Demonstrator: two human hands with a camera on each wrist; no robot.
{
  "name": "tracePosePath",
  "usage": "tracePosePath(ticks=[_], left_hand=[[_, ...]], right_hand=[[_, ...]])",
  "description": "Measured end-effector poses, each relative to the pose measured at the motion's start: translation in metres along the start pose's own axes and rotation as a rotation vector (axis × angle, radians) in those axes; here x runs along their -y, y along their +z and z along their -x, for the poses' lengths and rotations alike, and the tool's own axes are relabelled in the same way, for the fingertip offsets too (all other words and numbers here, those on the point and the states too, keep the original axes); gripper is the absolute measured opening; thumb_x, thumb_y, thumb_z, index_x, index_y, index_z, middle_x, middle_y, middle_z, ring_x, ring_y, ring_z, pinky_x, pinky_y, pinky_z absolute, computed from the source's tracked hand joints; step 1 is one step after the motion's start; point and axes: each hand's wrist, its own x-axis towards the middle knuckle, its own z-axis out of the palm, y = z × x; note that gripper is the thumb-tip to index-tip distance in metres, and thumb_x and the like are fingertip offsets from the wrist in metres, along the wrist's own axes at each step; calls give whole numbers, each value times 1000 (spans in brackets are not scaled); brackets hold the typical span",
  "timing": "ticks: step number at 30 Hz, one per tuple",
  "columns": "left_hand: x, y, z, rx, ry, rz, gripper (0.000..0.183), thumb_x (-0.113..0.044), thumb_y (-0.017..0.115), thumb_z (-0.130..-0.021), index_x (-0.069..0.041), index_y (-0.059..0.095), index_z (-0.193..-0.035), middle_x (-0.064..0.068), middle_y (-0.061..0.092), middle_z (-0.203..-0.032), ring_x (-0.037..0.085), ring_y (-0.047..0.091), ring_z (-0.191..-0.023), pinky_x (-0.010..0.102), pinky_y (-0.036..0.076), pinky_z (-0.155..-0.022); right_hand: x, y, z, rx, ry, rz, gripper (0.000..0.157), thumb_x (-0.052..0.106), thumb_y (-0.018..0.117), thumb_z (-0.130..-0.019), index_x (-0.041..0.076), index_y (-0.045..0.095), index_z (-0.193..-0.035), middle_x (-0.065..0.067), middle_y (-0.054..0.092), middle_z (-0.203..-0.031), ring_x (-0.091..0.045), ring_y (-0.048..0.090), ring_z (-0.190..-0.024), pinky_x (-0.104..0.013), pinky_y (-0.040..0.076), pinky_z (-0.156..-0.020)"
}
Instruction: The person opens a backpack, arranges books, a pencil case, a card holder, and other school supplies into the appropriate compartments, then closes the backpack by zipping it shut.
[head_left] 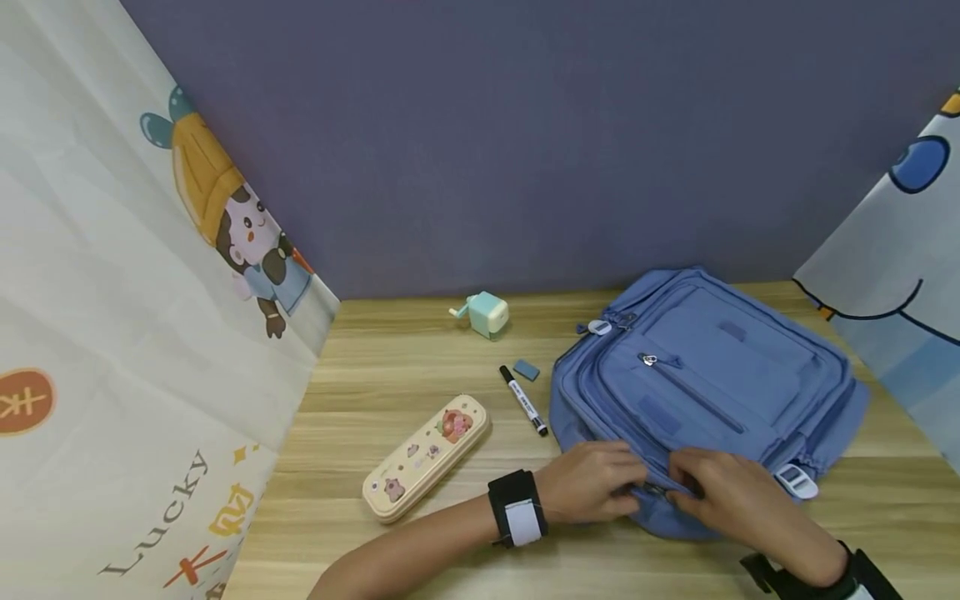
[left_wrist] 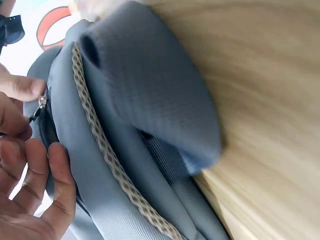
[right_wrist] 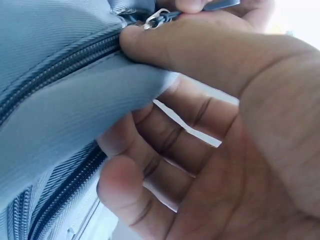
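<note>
A blue backpack [head_left: 720, 367] lies on the table with its front pockets facing up. At its near edge my left hand [head_left: 592, 483] pinches the dark cord of a zipper pull [left_wrist: 36, 114] between thumb and forefinger. Right beside it, my right hand [head_left: 723, 487] grips the fabric edge along the zipper [right_wrist: 65, 65]. In the right wrist view, the right thumb presses close to the metal slider, while the other fingers curl behind a fold of cloth. A beige mesh-edged strap [left_wrist: 107, 150] runs along the bag in the left wrist view.
Left of the backpack lie a cream pencil case [head_left: 423, 458] with printed figures, a black-and-white marker [head_left: 523, 400] and a small blue eraser [head_left: 527, 369]. Behind them stands a mint pencil sharpener [head_left: 487, 315] with a crank. A dark wall panel [head_left: 525, 150] borders the table's back.
</note>
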Motion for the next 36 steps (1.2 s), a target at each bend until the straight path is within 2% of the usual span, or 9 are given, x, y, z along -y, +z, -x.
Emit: tracePosePath(ticks=[4,12,16,18,21,25,29,33,36], left_hand=[[7,-3,9,-40,-60,98,20,-19,81,-90,-18,61,-88,-11,63,-87,2,52,-86,9,39,-76],[34,-15,30,-133,-211,152,22,-9,80,-86,-15,60,-84,-7,54,-77,3,47,-76,10,33,-67],[43,-20,32,-128,-293,191,22,-7,79,-87,-15,59,-84,-7,53,-76,2,46,-75,9,32,-67],[44,-22,32,-114,-307,198,21,-7,78,-88,-15,59,-84,-6,53,-76,2,46,-75,8,32,-67],[43,-25,31,-101,-294,187,18,-7,77,-88,-16,61,-86,-6,54,-76,2,47,-75,8,32,-67],[42,-29,27,-112,-272,203,16,-5,77,-88,-15,64,-88,-6,56,-77,4,50,-75,7,33,-67],[42,-30,26,-115,-276,237,14,-4,76,-89,-13,66,-88,-5,59,-79,6,54,-75,6,35,-67],[45,-30,29,-115,-328,280,15,-4,77,-90,-13,65,-87,-3,59,-78,2,51,-72,5,35,-66],[52,-33,31,-125,-401,316,16,-3,77,-89,-12,63,-86,-3,58,-76,-2,48,-70,7,35,-63]], right_hand=[[-4,1,0,16,4,-22,44,21,93,-81,27,49,-77,13,40,-70,1,35,-60,-24,30,-55],[-5,0,-3,41,1,-49,44,21,92,-81,27,48,-78,12,40,-68,1,35,-58,-24,30,-55],[-7,-2,-5,81,-6,-52,44,23,91,-82,28,47,-77,12,39,-67,0,35,-56,-24,29,-54],[-7,-7,-9,112,-41,-67,41,29,89,-85,28,49,-78,13,40,-67,1,35,-56,-24,29,-54],[4,-17,-23,106,-100,-64,34,44,86,-87,29,56,-82,16,45,-69,3,39,-57,-23,33,-53],[26,-25,-47,-1,-159,46,37,54,87,-83,28,61,-86,17,48,-71,2,40,-57,-24,34,-52],[37,-17,-63,-46,-192,161,42,42,91,-82,25,52,-78,14,44,-68,-4,39,-55,-27,31,-50],[38,-10,-69,-26,-178,148,42,28,91,-83,23,50,-75,11,45,-66,-7,41,-54,-29,32,-49],[37,-8,-71,-16,-180,108,39,24,89,-84,22,51,-75,10,46,-66,-7,42,-56,-29,33,-49]])
